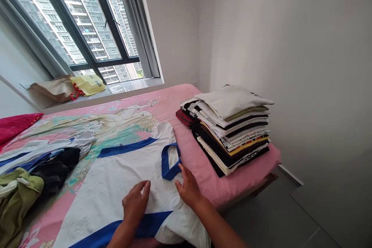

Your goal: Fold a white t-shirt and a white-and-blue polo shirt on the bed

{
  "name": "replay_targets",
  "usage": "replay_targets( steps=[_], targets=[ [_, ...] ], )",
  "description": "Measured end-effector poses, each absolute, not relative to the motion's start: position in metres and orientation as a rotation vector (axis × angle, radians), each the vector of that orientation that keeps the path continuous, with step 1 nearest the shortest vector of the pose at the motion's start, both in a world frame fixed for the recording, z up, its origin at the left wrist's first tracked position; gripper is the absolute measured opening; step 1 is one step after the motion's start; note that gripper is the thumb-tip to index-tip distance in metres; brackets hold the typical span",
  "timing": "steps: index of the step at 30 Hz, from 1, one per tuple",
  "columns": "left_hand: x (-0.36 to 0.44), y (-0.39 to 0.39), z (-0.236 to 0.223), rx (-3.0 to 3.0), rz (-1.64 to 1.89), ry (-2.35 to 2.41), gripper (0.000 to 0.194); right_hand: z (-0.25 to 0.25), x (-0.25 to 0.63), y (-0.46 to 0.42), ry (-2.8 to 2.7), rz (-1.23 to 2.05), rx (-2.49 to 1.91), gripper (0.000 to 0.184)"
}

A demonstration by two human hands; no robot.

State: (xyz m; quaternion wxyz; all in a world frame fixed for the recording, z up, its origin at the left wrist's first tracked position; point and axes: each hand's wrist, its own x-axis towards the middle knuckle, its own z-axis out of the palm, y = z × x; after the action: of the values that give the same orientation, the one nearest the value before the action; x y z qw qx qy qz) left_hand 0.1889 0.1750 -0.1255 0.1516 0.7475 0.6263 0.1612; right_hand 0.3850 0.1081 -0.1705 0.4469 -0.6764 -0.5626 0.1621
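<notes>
A white T-shirt with blue collar and blue stripes [128, 170] lies spread flat on the pink bed [203, 162]. My left hand [136, 203] rests palm down on the shirt's middle, fingers slightly spread. Just right of it, my right hand [188, 188] presses flat on the shirt beside the blue collar [170, 161]. Neither hand grips the cloth.
A tall stack of folded shirts [229, 128] sits at the bed's right corner. Unfolded clothes, green, black and white [31, 170], are heaped at the left, with a red cloth [14, 126] behind. Bags [69, 87] lie on the window sill. Grey floor lies right of the bed.
</notes>
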Motion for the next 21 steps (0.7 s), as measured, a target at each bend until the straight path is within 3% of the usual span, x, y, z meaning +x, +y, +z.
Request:
replay_targets(
  steps=[4, 8, 11, 17, 21],
  targets=[
    [0.237, 0.217, -0.105, 2.262, 0.562, 1.596, 0.039, -0.164, 0.384, 0.091, -1.338, 0.346, -1.786, 0.066],
    [0.292, 0.26, -0.104, 2.467, 0.289, 1.61, 0.052, -0.158, 0.385, 0.07, -1.385, 0.386, -1.923, 0.065],
    [0.327, 0.287, -0.102, 2.532, 0.134, 1.582, 0.059, -0.157, 0.392, 0.06, -1.399, 0.472, -1.984, 0.054],
    [0.379, 0.338, -0.092, 2.424, -0.113, 1.512, 0.037, -0.16, 0.416, 0.048, -1.302, 0.719, -2.021, 0.028],
    [0.408, 0.362, -0.086, 2.362, -0.119, 1.29, 0.042, -0.175, 0.429, 0.04, -1.242, 0.734, -1.979, 0.031]
  ],
)
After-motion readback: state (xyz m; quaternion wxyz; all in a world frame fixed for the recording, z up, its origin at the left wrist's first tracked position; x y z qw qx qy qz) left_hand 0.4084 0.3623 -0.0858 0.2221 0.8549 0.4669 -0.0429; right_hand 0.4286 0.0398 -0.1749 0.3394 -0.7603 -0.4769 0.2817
